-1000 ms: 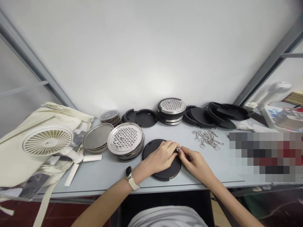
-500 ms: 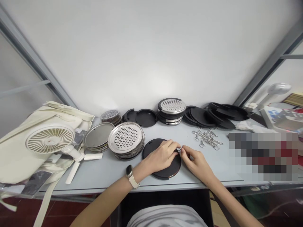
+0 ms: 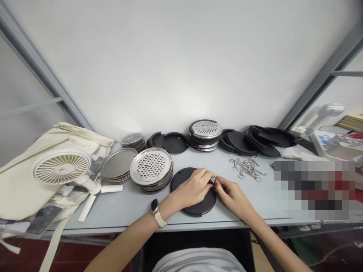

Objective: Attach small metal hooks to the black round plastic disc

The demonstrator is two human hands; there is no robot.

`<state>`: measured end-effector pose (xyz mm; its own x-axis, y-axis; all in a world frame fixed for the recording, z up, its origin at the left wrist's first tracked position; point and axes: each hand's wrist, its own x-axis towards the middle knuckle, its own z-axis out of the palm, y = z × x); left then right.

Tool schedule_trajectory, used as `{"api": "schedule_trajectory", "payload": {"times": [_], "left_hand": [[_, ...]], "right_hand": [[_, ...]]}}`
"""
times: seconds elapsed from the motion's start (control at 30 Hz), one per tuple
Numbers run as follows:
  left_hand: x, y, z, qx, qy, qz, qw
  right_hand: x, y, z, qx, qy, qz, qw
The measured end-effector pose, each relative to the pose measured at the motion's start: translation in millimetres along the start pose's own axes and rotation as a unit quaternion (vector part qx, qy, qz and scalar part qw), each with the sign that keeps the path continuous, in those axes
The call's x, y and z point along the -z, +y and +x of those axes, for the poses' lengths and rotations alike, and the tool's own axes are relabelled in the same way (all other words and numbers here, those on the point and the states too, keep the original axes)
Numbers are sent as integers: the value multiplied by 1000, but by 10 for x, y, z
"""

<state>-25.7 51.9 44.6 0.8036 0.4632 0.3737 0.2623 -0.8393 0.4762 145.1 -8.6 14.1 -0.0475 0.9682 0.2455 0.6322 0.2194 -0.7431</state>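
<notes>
A black round plastic lid [image 3: 181, 177] lies near the table's front edge, a curved copper-toned strip along its lower right rim. My left hand [image 3: 195, 186], with a watch on the wrist, reaches across the lid. Its thumb and forefinger are closed at the right rim, about a small wire loop [image 3: 214, 188]. From the right, my right hand [image 3: 232, 194] pinches the same silver-coloured loop between thumb and fingers. The fingertips of both hands nearly touch and partly cover the loop. Similar metal wire loops [image 3: 247, 168] lie in a loose pile beyond my right hand.
Stacked perforated metal grater discs [image 3: 152, 166] and plain metal discs [image 3: 119, 162] stand left. Behind are a banded disc stack [image 3: 205, 130] and black lids [image 3: 241, 140]. A small fan [image 3: 62, 168] lies by a cream bag [image 3: 25, 166]. A pixelated patch covers the right.
My right fingers have shifted slightly against the left ones, and the silver loop now shows more clearly between them. The lid stays under my left hand; the view has tilted slightly.
</notes>
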Motion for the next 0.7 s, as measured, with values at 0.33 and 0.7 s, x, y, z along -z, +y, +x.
{"api": "schedule_trajectory", "payload": {"times": [0.33,0.7], "left_hand": [[3,12,4,3,2,33,999],[-13,-7,-2,5,-4,46,999]], "right_hand": [[-26,37,15,-12,60,-5,998],[-22,13,25,-15,2,-21,1000]]}}
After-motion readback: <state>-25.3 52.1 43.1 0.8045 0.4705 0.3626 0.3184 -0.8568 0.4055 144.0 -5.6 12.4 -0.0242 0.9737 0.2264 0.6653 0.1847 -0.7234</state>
